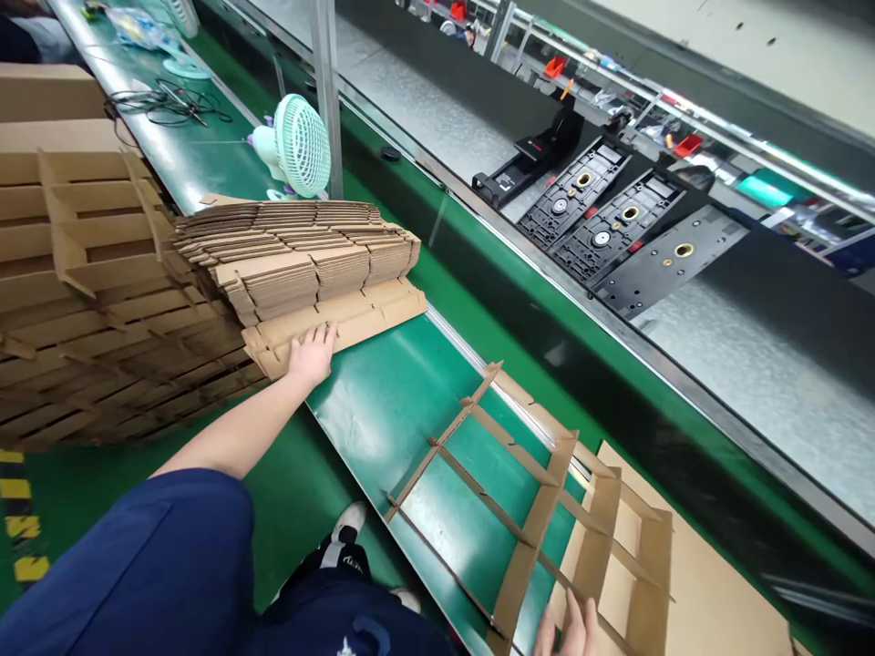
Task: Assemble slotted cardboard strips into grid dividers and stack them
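My left hand [313, 355] lies on the nearest flat cardboard strip [373, 310], fingers extended over its surface and thumb slightly apart. Behind that strip is a leaning stack of slotted cardboard strips [307, 264]. At the bottom edge my right hand [571, 629] is partly cut off, its fingers apart and touching a cardboard divider grid [537, 501]. The grid is made of crossed, interlocked strips standing on edge. Its left part is over the green tabletop [383, 392], its right part over a flat cardboard sheet [717, 565].
Many assembled cardboard dividers [88, 273] are piled to the left. A mint-green fan [301, 146] and black cables [168, 102] are on the bench beyond the strips. Past a metal post [324, 91], a conveyor [437, 100] carries black machine parts [615, 219].
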`<state>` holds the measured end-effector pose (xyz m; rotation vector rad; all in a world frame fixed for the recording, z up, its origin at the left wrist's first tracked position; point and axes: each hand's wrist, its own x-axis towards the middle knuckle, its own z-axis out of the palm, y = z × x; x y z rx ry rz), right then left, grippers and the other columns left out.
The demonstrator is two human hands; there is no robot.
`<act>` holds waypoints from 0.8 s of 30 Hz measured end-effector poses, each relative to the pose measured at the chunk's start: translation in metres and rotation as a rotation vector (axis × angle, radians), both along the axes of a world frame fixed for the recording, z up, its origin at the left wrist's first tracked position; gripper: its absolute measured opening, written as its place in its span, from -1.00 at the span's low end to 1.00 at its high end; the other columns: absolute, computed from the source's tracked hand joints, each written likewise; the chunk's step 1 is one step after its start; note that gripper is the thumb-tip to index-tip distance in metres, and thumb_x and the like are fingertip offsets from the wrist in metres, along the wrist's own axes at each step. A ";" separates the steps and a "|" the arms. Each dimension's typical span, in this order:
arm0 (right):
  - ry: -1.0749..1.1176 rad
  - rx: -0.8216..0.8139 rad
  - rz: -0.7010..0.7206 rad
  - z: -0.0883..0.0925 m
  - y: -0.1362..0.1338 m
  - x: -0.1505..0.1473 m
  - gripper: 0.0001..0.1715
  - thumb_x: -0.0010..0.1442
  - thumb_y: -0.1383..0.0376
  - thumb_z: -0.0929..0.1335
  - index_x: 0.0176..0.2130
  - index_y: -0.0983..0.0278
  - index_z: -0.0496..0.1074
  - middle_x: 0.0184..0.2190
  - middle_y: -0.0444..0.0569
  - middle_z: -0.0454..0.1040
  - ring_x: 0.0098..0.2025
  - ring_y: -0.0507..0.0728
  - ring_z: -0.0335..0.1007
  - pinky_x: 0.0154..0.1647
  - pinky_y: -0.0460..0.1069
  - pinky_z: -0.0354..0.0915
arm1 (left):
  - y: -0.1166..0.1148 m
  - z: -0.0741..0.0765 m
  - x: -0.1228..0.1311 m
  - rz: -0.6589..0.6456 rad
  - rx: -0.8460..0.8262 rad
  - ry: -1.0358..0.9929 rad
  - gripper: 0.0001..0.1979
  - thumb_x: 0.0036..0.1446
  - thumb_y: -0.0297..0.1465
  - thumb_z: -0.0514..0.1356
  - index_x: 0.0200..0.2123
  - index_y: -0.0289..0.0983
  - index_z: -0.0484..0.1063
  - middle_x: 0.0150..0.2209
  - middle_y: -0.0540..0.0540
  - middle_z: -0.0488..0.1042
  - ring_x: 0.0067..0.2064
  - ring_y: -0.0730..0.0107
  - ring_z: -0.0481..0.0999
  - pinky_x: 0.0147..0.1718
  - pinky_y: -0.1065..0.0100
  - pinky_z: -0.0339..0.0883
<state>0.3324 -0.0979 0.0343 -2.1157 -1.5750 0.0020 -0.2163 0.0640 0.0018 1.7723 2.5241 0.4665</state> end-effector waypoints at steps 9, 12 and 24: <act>0.400 -0.212 0.420 0.036 0.034 -0.123 -0.40 0.27 0.00 0.17 0.19 0.21 0.25 0.08 0.08 0.41 0.10 0.23 0.35 0.05 0.18 0.35 | -0.058 0.037 0.145 -0.262 0.049 -0.326 -0.10 0.09 -0.25 0.07 0.37 -0.25 -0.39 0.28 -0.18 0.17 0.21 0.07 0.27 0.14 0.14 0.27; 0.584 -0.254 0.497 0.052 0.044 -0.152 -0.47 0.27 0.03 0.20 0.12 0.24 0.28 -0.11 0.05 0.52 -0.16 0.15 0.49 -0.26 0.01 0.43 | -0.095 0.055 0.225 -0.523 0.049 -0.498 -0.11 0.13 -0.31 0.05 0.36 -0.27 -0.49 0.29 -0.18 0.14 0.25 0.19 0.23 0.16 0.16 0.26; 0.266 -0.389 0.053 0.028 0.047 -0.072 -0.66 0.20 0.04 0.13 -0.40 0.20 0.26 -0.56 -0.10 0.43 -0.50 0.12 0.33 -0.44 -0.04 0.19 | -0.079 0.003 0.261 -0.696 -0.191 -0.198 -0.37 0.27 -0.20 -0.06 0.34 -0.27 -0.08 0.38 -0.20 -0.15 0.39 0.05 -0.23 0.25 -0.18 -0.17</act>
